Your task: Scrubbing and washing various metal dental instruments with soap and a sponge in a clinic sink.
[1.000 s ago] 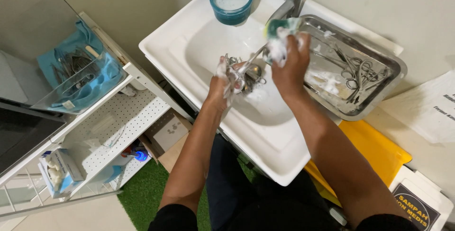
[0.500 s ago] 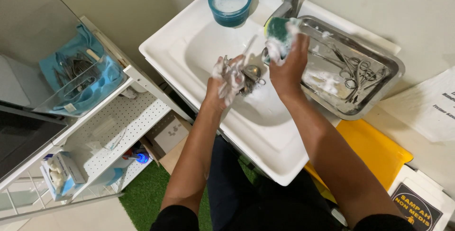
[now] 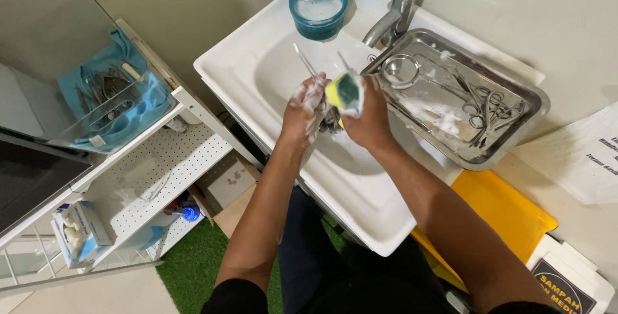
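Over the white sink [image 3: 257, 76], your soapy left hand [image 3: 304, 109] closes its grip on a thin metal tool [image 3: 308, 64] that juts up past the fingers, while your right hand [image 3: 368, 117] presses a sponge [image 3: 346, 92] against it.

Single head-worn view, looking steeply down from above the person's own forearms onto the white sink [image 3: 257, 63]. It sits near, facing the wall; the shelf unit [image 3: 161, 159] fills the left side

White sink [image 3: 257, 63], teal bowl [image 3: 318, 21], yellow-green sponge [image 3: 344, 92], silver tray [image 3: 515, 130].
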